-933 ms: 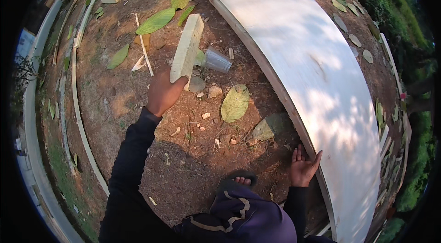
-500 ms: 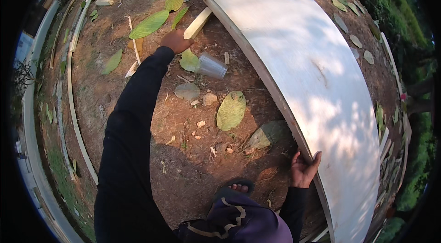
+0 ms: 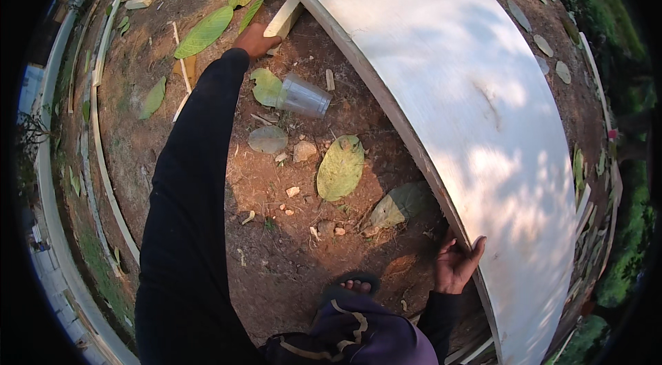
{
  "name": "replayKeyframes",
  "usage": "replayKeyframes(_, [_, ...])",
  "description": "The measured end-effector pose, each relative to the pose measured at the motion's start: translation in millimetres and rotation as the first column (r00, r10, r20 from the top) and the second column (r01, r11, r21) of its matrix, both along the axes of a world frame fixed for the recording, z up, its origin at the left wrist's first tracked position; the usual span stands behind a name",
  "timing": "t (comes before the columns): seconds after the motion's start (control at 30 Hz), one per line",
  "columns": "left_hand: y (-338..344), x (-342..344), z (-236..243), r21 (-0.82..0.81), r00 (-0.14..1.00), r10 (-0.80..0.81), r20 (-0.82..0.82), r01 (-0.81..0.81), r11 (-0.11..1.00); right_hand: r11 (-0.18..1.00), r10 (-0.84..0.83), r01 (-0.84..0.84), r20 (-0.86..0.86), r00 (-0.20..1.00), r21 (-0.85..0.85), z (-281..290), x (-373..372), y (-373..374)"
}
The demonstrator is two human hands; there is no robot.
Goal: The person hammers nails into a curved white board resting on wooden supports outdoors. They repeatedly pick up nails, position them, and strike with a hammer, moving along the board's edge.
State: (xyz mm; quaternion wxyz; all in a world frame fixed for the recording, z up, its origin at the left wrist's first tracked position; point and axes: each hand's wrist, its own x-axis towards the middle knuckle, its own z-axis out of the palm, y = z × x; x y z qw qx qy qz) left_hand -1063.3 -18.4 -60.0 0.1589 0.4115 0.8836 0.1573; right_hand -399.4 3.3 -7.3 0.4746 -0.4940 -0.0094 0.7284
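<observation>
Block [image 3: 284,18], long axis slanting forward-right, points at the board [image 3: 441,89]; left fingers [image 3: 273,41] clamp it, right fingers [image 3: 477,248] the board.

A smooth, pale panel [image 3: 476,116] with a soft sheen bears a rough wooden edge [image 3: 367,67], while a block [image 3: 283,18] of bare wood looks matt and flat-faced. A glossy, clear plastic cup [image 3: 304,96] contrasts with coarse, crumbly soil [image 3: 293,275], a dull, mottled leaf [image 3: 340,168] and a sleeve [image 3: 193,192] of matt black cloth.

Brown soil [image 3: 283,282] carries leaves [image 3: 340,168]; a cup [image 3: 305,96] lies there.
</observation>
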Motion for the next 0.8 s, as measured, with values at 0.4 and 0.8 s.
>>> replayKeyframes(0.4, [-4, 16, 24, -0.219, 0.940, 0.013, -0.342, -0.093, 0.971, 0.990, 0.141, -0.141, -0.014, 0.990, 0.033, -5, -4, -28])
replayKeyframes(0.8, [-31, 311, 76, -0.076, 0.016, 0.094, 0.995, -0.456, 0.887, 0.807, 0.245, -0.562, 0.764, 0.596, 0.179, -14, 85, -114])
